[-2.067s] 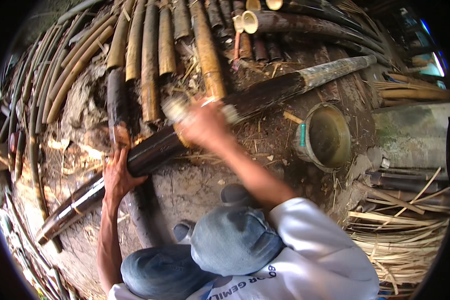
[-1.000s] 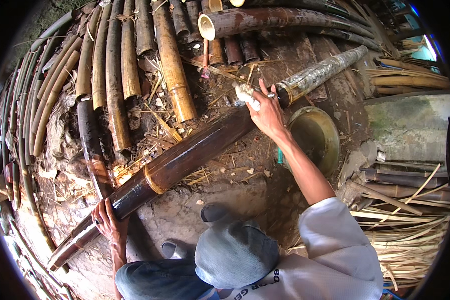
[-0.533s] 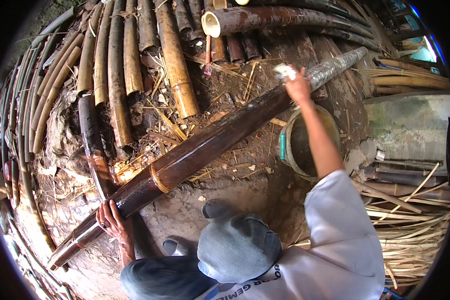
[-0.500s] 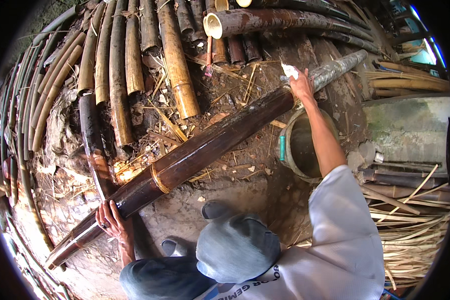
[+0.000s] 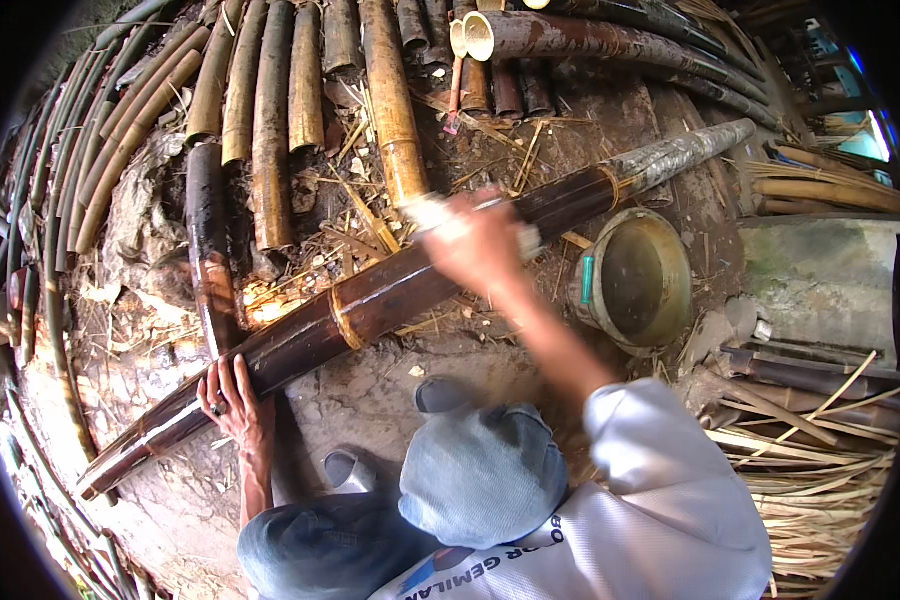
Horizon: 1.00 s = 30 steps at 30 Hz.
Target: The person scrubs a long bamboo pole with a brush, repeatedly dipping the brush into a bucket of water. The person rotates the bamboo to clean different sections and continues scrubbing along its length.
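A long, dark, wet-looking bamboo pole (image 5: 290, 335) slants across the ground before me, from lower left to upper right. Its far right end is pale and silvery. Over the pole's lower left part lies my left hand (image 5: 238, 405), fingers stretched and apart on the surface, a ring on one of them. My right hand (image 5: 478, 245), smeared by motion, is on the pole's middle stretch. A white, rag-like piece (image 5: 430, 213) is in that hand and shows at its sides; its exact kind is unclear.
Several bamboo lengths (image 5: 270, 140) lie beyond the pole, and thicker ones (image 5: 590, 42) at the back right. A round bucket (image 5: 678, 290) with a teal handle grip stands right of my right arm. Split bamboo strips (image 5: 820, 510) are heaped at the lower right.
My right hand has swept left and nearer along the pole with the white rag-like piece, from the silvery end to the middle. My left hand stays on the pole. The view has shifted slightly.
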Each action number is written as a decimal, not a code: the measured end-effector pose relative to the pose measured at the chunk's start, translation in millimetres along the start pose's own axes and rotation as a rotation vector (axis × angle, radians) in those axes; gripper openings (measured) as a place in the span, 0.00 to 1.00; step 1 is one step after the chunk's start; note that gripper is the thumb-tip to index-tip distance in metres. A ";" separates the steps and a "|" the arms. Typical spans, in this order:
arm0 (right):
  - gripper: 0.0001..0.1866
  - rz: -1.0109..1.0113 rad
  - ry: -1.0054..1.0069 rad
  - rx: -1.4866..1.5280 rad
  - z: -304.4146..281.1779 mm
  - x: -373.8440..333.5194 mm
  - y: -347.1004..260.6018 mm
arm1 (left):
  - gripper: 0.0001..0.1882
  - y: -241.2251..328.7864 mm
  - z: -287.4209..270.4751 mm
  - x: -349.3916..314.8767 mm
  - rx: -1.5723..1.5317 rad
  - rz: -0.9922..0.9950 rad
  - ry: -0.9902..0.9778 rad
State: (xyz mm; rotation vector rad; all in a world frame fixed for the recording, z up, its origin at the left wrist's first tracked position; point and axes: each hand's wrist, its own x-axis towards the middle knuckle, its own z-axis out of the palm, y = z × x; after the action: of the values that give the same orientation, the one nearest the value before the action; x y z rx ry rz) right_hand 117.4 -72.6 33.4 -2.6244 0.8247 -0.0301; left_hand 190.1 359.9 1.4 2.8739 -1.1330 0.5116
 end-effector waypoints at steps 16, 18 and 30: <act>0.24 0.488 -0.053 0.146 -50.8 72.3 136.2 | 0.60 -29.5 -8.2 22.3 -0.146 -0.138 -0.390; 0.23 0.269 -0.307 0.228 -12.4 32.7 4.7 | 0.60 -40.5 -8.6 34.1 -0.094 -0.138 -0.340; 0.26 0.226 0.378 -0.395 -74.3 71.7 246.1 | 0.58 -45.3 40.1 82.8 -0.163 0.003 -0.151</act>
State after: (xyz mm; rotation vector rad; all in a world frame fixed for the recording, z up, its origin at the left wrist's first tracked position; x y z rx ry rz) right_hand 32.3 -323.9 4.5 -2.9152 1.3756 -0.3425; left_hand 288.8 333.3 -6.4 2.8088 -1.1395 0.1937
